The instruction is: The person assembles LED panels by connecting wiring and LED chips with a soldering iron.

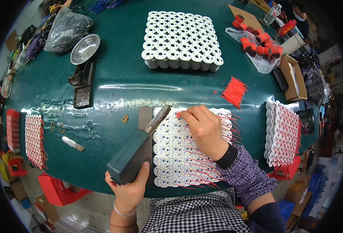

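Left hand (130, 192) clamped on dark-green boxy metal-tipped tool (134, 155), left of white disc-board panel (169, 157); likely heavy, hold thick end. Right hand (205, 128) pinches thin red wire (178, 115) over panel; probably flexible.

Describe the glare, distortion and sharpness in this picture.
Head view: white glare streaks the glossy green tabletop; head view: the tabletop's near edge bows, and black fills the corners; head view: the bare right hand looks fairly sharp.
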### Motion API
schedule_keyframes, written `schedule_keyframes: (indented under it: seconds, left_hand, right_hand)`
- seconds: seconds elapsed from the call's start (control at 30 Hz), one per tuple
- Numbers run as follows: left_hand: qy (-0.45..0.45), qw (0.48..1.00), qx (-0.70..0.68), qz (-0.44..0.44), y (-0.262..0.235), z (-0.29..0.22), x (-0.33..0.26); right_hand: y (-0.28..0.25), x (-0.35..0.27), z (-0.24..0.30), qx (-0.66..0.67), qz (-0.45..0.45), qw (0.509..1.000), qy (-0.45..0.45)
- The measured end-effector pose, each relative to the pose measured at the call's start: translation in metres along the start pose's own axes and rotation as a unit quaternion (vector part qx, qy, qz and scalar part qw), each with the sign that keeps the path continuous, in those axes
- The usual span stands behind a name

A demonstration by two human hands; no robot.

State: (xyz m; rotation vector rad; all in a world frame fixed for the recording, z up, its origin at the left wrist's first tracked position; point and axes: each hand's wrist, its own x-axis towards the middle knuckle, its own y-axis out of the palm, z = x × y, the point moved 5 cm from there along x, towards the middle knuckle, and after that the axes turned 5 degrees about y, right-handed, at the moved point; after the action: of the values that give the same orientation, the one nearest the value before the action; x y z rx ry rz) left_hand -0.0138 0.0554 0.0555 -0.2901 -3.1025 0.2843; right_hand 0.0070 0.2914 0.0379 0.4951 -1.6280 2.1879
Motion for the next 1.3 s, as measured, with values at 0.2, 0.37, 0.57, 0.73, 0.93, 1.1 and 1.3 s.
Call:
schedule_keyframes:
  seconds: [0.2, 0.37, 0.57, 0.73, 0.93, 1.1, 1.3]
  left_hand:
    - [0.086, 0.996, 0.019, -0.018, -0.008, 0.005, -0.002]
    - [0.005, 1.0, -0.021, -0.021, -0.004, 0.0, -0.005]
    - [-0.004, 0.999, -0.036, 0.022, 0.002, 0.004, -0.004]
    - [0.023, 0.999, 0.001, 0.043, 0.002, 0.006, -0.002]
    - [0.043, 0.998, 0.018, 0.047, 0.008, 0.002, 0.003]
    - [0.041, 0.997, 0.021, 0.055, 0.009, 0.002, 0.003]
    - [0.064, 0.997, 0.015, 0.037, 0.005, -0.002, -0.001]
  right_hand:
    - [-0.007, 0.003, 0.004, -0.001, -0.027, 0.999, -0.026]
    - [-0.008, -0.001, 0.009, 0.045, -0.032, 0.998, -0.038]
    - [-0.001, -0.003, 0.006, 0.058, 0.006, 0.998, -0.02]
    - [0.001, -0.003, 0.006, 0.055, 0.015, 0.998, -0.02]
    - [-0.001, -0.003, 0.006, 0.06, 0.025, 0.998, -0.018]
    - [0.0, -0.002, 0.007, 0.059, 0.022, 0.998, -0.017]
    - [0.0, -0.002, 0.007, 0.054, 0.015, 0.998, -0.016]
